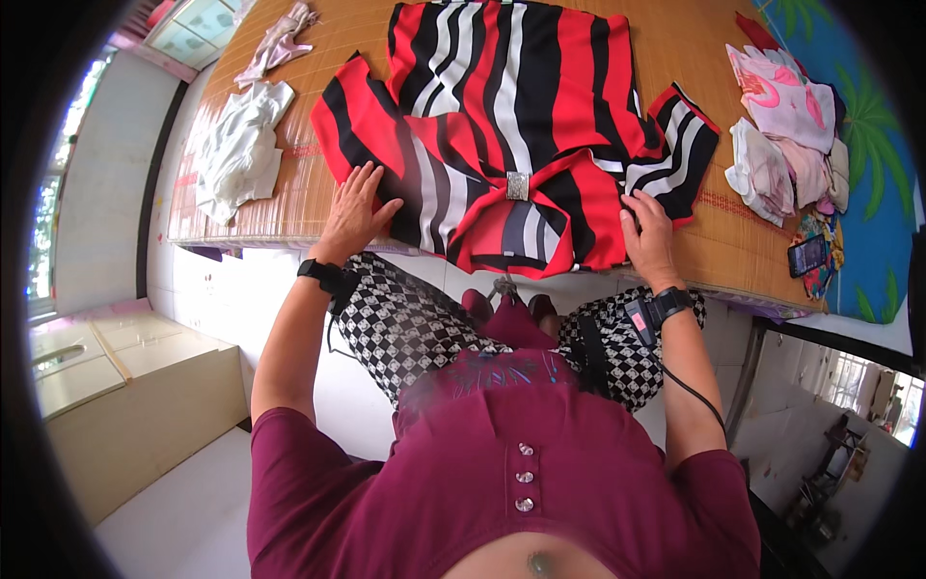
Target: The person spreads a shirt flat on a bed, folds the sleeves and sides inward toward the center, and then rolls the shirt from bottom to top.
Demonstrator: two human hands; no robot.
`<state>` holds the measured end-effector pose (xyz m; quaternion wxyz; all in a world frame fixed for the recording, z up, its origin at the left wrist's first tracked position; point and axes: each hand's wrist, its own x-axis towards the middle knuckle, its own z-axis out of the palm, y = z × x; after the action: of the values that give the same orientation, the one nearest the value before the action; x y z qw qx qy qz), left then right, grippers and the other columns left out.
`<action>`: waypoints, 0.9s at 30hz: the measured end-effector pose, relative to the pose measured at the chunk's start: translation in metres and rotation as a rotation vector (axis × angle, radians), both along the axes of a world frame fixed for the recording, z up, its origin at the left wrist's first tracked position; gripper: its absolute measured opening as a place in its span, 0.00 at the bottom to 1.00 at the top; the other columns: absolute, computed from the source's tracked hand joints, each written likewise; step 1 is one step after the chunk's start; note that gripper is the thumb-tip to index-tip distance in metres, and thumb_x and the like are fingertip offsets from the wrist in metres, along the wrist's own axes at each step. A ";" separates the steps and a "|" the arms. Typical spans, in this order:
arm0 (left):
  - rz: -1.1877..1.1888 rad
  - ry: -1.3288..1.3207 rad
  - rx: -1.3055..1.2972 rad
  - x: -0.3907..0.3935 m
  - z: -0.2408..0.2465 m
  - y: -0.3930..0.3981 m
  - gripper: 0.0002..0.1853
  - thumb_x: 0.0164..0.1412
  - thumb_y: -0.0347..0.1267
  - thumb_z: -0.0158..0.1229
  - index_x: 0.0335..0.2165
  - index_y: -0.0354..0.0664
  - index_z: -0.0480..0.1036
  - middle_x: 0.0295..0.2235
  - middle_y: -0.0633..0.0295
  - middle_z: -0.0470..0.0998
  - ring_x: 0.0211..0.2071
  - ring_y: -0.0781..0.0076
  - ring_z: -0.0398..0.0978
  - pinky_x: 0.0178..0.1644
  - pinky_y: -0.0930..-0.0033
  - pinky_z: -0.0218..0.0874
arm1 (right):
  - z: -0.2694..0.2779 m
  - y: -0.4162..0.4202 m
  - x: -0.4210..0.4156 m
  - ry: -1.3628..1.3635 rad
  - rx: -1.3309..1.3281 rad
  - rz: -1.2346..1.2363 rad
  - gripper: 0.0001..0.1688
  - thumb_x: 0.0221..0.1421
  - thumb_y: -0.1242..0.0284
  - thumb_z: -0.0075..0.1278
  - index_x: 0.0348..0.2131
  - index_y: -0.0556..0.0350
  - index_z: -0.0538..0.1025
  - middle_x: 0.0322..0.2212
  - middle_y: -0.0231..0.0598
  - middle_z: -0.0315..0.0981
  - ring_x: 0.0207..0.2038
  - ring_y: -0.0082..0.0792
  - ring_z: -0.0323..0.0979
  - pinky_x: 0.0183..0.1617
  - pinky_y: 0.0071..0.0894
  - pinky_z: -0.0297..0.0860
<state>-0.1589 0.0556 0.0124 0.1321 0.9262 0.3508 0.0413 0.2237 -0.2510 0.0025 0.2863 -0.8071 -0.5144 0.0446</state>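
A short-sleeved garment with red, black and white stripes [539, 87] lies spread on a woven bamboo mat [304, 203], its neckline towards me. A glittering buckle [518, 186] gathers the fabric near the neck. Resting flat on the garment by the left sleeve is my left hand [358, 206], thumb apart from the fingers. On the other side, my right hand [647, 228] touches the garment's edge below the right sleeve, its fingers slightly bent. Whether any cloth is pinched under those fingers cannot be told.
White crumpled clothing [242, 148] and a small pale cloth [277, 43] lie at left. Folded pink and white clothes [792, 137] lie at right, near a smartphone [806, 255] on floral cloth. A pale cabinet [159, 405] stands at lower left.
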 end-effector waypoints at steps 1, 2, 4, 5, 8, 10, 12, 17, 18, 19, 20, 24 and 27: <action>-0.008 -0.032 0.011 0.003 0.002 0.006 0.38 0.62 0.52 0.53 0.61 0.40 0.59 0.63 0.47 0.57 0.66 0.45 0.50 0.68 0.49 0.42 | 0.004 0.007 0.004 -0.035 0.043 0.013 0.20 0.57 0.70 0.52 0.49 0.56 0.74 0.52 0.50 0.68 0.55 0.52 0.66 0.59 0.44 0.62; -0.016 -0.064 0.022 0.009 0.003 0.014 0.37 0.62 0.52 0.53 0.61 0.40 0.59 0.63 0.46 0.58 0.65 0.44 0.51 0.67 0.49 0.43 | 0.008 0.015 0.009 -0.070 0.086 0.025 0.20 0.57 0.69 0.52 0.49 0.55 0.74 0.52 0.52 0.68 0.55 0.52 0.65 0.59 0.44 0.61; -0.027 -0.112 0.075 0.021 0.006 0.028 0.36 0.63 0.52 0.52 0.61 0.41 0.59 0.61 0.43 0.60 0.64 0.41 0.53 0.66 0.50 0.47 | 0.017 0.033 0.017 -0.187 0.140 0.052 0.26 0.56 0.64 0.54 0.53 0.54 0.72 0.53 0.57 0.65 0.55 0.57 0.64 0.58 0.48 0.62; -0.034 -0.130 0.079 0.029 0.007 0.036 0.36 0.63 0.52 0.52 0.61 0.42 0.59 0.61 0.43 0.60 0.64 0.40 0.53 0.66 0.49 0.47 | 0.018 0.044 0.021 -0.208 0.133 0.054 0.29 0.56 0.62 0.54 0.55 0.52 0.70 0.55 0.57 0.63 0.56 0.58 0.62 0.59 0.50 0.61; -0.063 -0.116 0.100 0.057 0.009 0.058 0.37 0.63 0.51 0.52 0.62 0.41 0.57 0.62 0.41 0.57 0.65 0.41 0.52 0.66 0.52 0.47 | 0.012 0.066 0.037 -0.208 0.050 0.031 0.36 0.57 0.56 0.53 0.61 0.45 0.64 0.60 0.57 0.55 0.61 0.60 0.55 0.60 0.59 0.58; -0.096 -0.072 0.085 0.081 0.014 0.057 0.37 0.63 0.52 0.52 0.63 0.45 0.56 0.64 0.43 0.55 0.65 0.42 0.51 0.66 0.49 0.47 | -0.003 0.077 0.049 -0.095 -0.093 -0.028 0.40 0.57 0.48 0.50 0.64 0.36 0.59 0.65 0.54 0.47 0.66 0.58 0.46 0.61 0.72 0.50; -0.112 0.022 0.060 0.101 0.019 0.053 0.38 0.63 0.53 0.52 0.65 0.52 0.53 0.66 0.48 0.49 0.66 0.44 0.49 0.64 0.41 0.47 | -0.011 0.081 0.054 -0.127 -0.278 -0.076 0.41 0.57 0.45 0.47 0.64 0.32 0.58 0.66 0.49 0.45 0.68 0.55 0.42 0.64 0.77 0.41; -0.112 0.122 0.056 0.133 -0.004 0.074 0.38 0.61 0.57 0.50 0.65 0.63 0.52 0.68 0.56 0.47 0.68 0.48 0.45 0.62 0.27 0.44 | -0.017 0.084 0.075 -0.179 -0.359 -0.164 0.40 0.58 0.45 0.44 0.65 0.28 0.56 0.68 0.43 0.42 0.70 0.51 0.38 0.66 0.75 0.36; -0.126 0.111 0.071 0.140 -0.008 0.078 0.38 0.60 0.57 0.50 0.65 0.63 0.53 0.68 0.57 0.47 0.68 0.48 0.44 0.62 0.26 0.42 | -0.021 0.081 0.080 -0.186 -0.346 -0.185 0.40 0.58 0.44 0.44 0.65 0.28 0.55 0.68 0.41 0.42 0.70 0.51 0.37 0.66 0.74 0.35; -0.139 0.100 0.085 0.145 -0.012 0.080 0.39 0.59 0.57 0.51 0.65 0.63 0.53 0.68 0.58 0.47 0.68 0.48 0.44 0.62 0.24 0.40 | -0.024 0.077 0.085 -0.220 -0.327 -0.196 0.40 0.59 0.44 0.43 0.66 0.28 0.55 0.68 0.40 0.43 0.70 0.51 0.38 0.66 0.73 0.35; -0.141 0.115 0.082 0.152 -0.016 0.084 0.40 0.59 0.60 0.50 0.65 0.64 0.52 0.68 0.59 0.47 0.68 0.49 0.43 0.61 0.22 0.40 | -0.027 0.073 0.090 -0.240 -0.309 -0.204 0.40 0.59 0.44 0.43 0.66 0.28 0.55 0.68 0.40 0.43 0.70 0.51 0.38 0.66 0.73 0.36; -0.160 0.131 0.133 0.174 -0.018 0.093 0.42 0.58 0.64 0.48 0.65 0.64 0.52 0.68 0.60 0.47 0.68 0.50 0.42 0.61 0.22 0.40 | -0.032 0.069 0.095 -0.265 -0.253 -0.227 0.39 0.59 0.44 0.42 0.66 0.26 0.54 0.68 0.40 0.43 0.69 0.52 0.39 0.66 0.73 0.36; -0.154 0.121 0.158 0.172 -0.020 0.095 0.42 0.57 0.64 0.47 0.65 0.64 0.52 0.68 0.61 0.47 0.68 0.51 0.42 0.61 0.23 0.40 | -0.033 0.071 0.095 -0.266 -0.254 -0.231 0.39 0.59 0.44 0.42 0.66 0.25 0.54 0.68 0.40 0.43 0.69 0.51 0.39 0.66 0.72 0.36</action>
<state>0.0135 0.1504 -0.0081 0.0401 0.9587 0.2815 0.0023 0.3184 -0.1803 -0.0303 0.1150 -0.8891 -0.4420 -0.0309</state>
